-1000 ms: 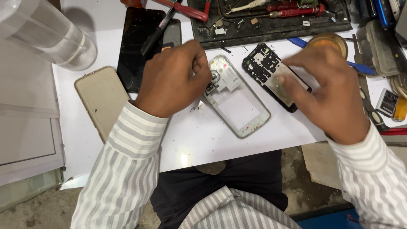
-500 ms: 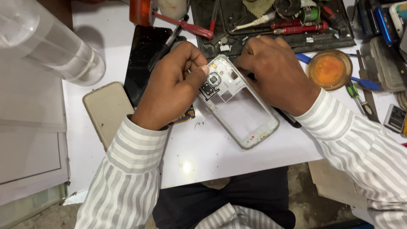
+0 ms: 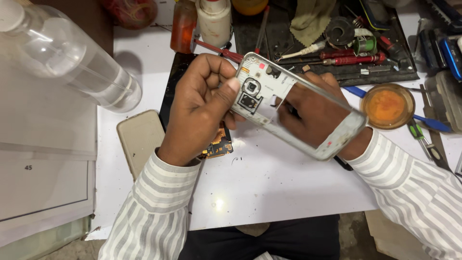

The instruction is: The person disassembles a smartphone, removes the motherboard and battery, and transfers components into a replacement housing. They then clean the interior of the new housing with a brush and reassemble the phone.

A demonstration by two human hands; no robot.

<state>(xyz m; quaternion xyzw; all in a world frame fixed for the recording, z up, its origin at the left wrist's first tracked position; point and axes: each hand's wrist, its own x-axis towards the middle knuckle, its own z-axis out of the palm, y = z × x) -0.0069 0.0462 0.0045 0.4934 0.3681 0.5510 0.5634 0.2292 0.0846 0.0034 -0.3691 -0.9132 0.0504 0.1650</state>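
Observation:
A silver phone mid-frame (image 3: 262, 82), with a camera cut-out and an empty middle, is lifted off the white table (image 3: 284, 188) and tilted. My left hand (image 3: 202, 108) grips its upper end, thumb pressed beside the camera hole. My right hand (image 3: 315, 113) sits behind the frame and shows through its opening, holding it from underneath. A small circuit board (image 3: 219, 142) with orange flex parts lies on the table under my left wrist. A black phone screen (image 3: 173, 82) lies behind my left hand, partly hidden.
A beige phone back cover (image 3: 139, 137) lies at the left. A clear plastic bottle (image 3: 72, 60) lies at the far left. A black tool mat (image 3: 337, 38) holds screwdrivers, a cloth and bottles. An orange-filled round dish (image 3: 387, 105) sits at the right.
The mid-frame was lying on the table; both hands have now lifted and tilted it. My right hand moved from the right onto and behind the frame.

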